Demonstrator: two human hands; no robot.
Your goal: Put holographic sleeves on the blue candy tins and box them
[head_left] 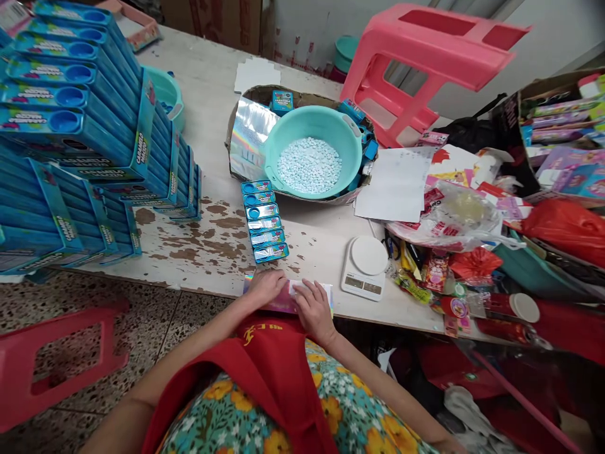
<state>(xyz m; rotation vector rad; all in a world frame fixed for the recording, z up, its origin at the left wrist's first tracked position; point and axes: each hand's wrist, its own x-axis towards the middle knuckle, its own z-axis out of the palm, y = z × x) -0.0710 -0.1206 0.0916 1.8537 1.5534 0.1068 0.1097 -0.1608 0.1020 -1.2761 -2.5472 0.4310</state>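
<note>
At the table's front edge lies a shiny, rainbow-toned sheet point(278, 304) with a white strip point(326, 290) along its right part. My left hand point(267, 287) is closed at the sheet's left half, fingers bent together on it. On the right half rests my right hand point(314, 310), its fingers somewhat apart over the white strip. Just beyond my left hand is a row of small blue tins point(265, 222) with clear windows. A white kitchen scale point(363, 268) stands to the right of my right hand.
A turquoise basin point(274, 167) of small pale candies sits in a cardboard box point(235, 161) with blue packs. Tall stacks of blue cartons point(108, 148) fill the left. A pink stool point(420, 44) stands at the back; white sheets point(394, 183) and mixed packaging point(463, 214) crowd the right.
</note>
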